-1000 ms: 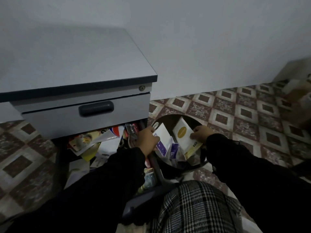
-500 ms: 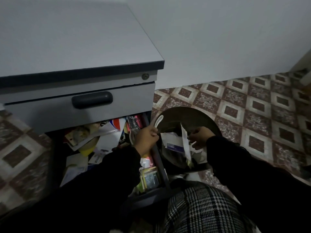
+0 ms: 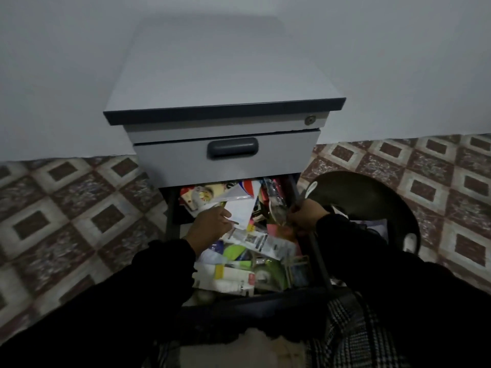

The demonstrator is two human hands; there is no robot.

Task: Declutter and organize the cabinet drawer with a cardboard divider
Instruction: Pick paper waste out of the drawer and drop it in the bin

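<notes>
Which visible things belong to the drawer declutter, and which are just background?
Job:
open drawer
clutter in drawer
white paper
dark bin
left hand
right hand

Background:
closed upper drawer
cabinet top
tiled floor

Head camera looks steeply down, close over the dim drawer.

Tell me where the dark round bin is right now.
In the head view the dark round bin stands on the patterned floor at the right of the open drawer, just beyond the right hand and its sleeve.
</notes>
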